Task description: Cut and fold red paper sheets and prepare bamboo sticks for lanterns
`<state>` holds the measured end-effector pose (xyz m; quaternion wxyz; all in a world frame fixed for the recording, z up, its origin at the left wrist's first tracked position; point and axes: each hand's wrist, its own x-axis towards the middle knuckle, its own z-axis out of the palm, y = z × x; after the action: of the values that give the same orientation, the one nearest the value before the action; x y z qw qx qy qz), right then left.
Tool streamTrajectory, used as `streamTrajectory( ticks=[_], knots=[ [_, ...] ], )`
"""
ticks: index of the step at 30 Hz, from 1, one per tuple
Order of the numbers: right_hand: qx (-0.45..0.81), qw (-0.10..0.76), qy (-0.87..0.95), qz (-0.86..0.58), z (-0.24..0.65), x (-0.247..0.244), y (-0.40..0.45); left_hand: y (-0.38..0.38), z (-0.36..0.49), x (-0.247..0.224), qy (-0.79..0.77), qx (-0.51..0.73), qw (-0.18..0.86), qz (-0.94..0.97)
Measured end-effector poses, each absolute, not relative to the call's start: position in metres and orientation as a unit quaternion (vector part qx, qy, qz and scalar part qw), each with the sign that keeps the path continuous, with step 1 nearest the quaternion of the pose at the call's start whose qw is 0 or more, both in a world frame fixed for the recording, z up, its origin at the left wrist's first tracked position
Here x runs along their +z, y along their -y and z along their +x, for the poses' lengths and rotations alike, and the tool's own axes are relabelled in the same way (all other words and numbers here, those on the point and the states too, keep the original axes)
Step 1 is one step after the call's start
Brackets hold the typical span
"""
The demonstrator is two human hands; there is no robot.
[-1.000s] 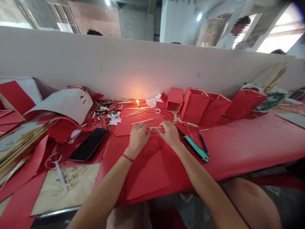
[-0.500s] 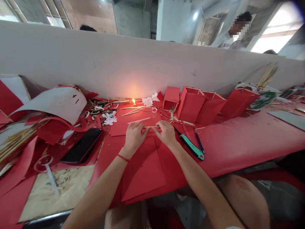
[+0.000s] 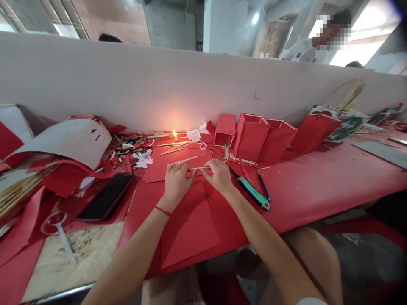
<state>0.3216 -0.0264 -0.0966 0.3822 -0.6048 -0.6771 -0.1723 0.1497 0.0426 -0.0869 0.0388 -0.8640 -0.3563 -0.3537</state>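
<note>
Between my two hands a thin wooden stick [image 3: 199,168] runs level, gripped at each end. My left hand [image 3: 178,182], with a red cord on its wrist, pinches the left end between thumb and fingers. The right end is pinched the same way by my right hand [image 3: 218,176]. Below them lies red card [image 3: 192,226] on the red table surface. Just beyond my left hand a pale strip [image 3: 182,161] rests on another red sheet [image 3: 152,173]. A lit candle [image 3: 175,136] burns farther back, with loose sticks [image 3: 173,149] in front of it.
A green-handled cutter [image 3: 254,192] and a dark pen [image 3: 263,185] lie at right. Red box-like frames [image 3: 251,137] line the grey partition [image 3: 133,84]. A phone [image 3: 106,197], paper scraps [image 3: 143,160] and stick bundles [image 3: 17,199] are at left. A person [image 3: 302,50] is beyond the partition.
The view has shifted slightly. Both hands keep the same hold on the stick. Beyond the partition, the person has moved a little to the right.
</note>
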Motion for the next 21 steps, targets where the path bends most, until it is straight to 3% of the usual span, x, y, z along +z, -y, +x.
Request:
streamTrajectory(
  ticks=[21],
  knots=[
    [-0.157, 0.365, 0.689, -0.606, 0.3235, -0.098, 0.0255, -0.042, 0.1498, -0.0886, 0.373, -0.344, 0.041, -0.861]
  ],
)
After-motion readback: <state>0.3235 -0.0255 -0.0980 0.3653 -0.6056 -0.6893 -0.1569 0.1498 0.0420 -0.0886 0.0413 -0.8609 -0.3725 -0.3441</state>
